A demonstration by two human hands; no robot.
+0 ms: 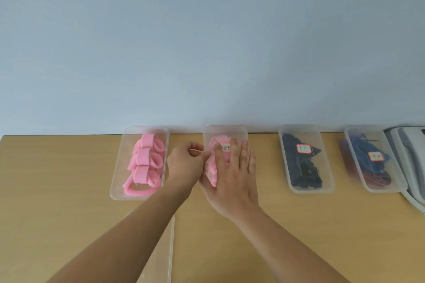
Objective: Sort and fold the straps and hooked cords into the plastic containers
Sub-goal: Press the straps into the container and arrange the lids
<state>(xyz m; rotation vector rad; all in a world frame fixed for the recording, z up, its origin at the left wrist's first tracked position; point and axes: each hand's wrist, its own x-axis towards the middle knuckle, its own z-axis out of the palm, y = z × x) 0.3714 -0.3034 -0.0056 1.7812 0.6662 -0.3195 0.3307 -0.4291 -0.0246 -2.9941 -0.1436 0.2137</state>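
Head-camera view: a light-brown wooden tabletop [57, 190] is seen against a pale blue-grey wall [207, 41], and four clear rectangular plastic containers are lined up along the table's far edge. At the far left of the row, an uncovered clear container [119, 174] is filled with folded pink foam straps [145, 163]. Just to its right, a second lidded clear container [226, 132] with a red-bordered white label [225, 147] is seen to hold more pink straps [211, 170]. The right hand [232, 177] is laid flat on this lid, fingers straight and spread, nothing being gripped. The left hand [186, 165] is placed at the container's left edge with fingers curled; thumb and fingertips are brought together at the rim, but whether the lid's edge is actually pinched cannot be told.

Further right, well apart, a third lidded clear container [307, 187] with a labelled lid is filled with black straps [299, 167]. Near the right edge, a fourth lidded clear container [377, 187], also labelled, is packed with blue and dark-red cords [372, 167]. A white corded desk telephone [409, 156] is set just beside it at the frame's right edge. On the near table, partly hidden under the left forearm, a loose clear plastic lid [169, 248] is lying.
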